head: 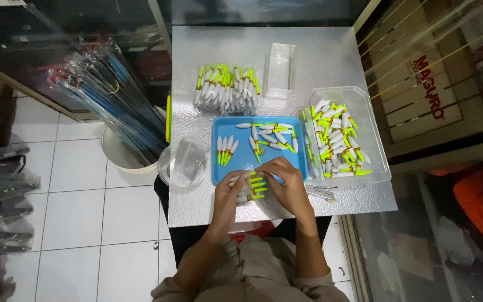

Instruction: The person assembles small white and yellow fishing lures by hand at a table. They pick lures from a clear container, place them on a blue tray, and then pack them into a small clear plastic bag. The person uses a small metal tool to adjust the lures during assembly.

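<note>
My left hand [228,193] and my right hand [286,182] meet at the near edge of a blue tray [219,169]. Together they hold a small clear bag with several white and yellow-green fishing floats [254,187] in it. More loose floats [269,137] lie on the tray, and three more floats [225,150] lie side by side at its left. A clear plastic box [375,159] to the right is full of the same floats. Packed bags of floats [227,86] are heaped beyond the tray.
The silver table [331,61] also bears an empty clear box [279,70] at the back and a round clear container [184,162] at its left edge. A white bucket [119,156] of long bagged rods stands on the tiled floor to the left.
</note>
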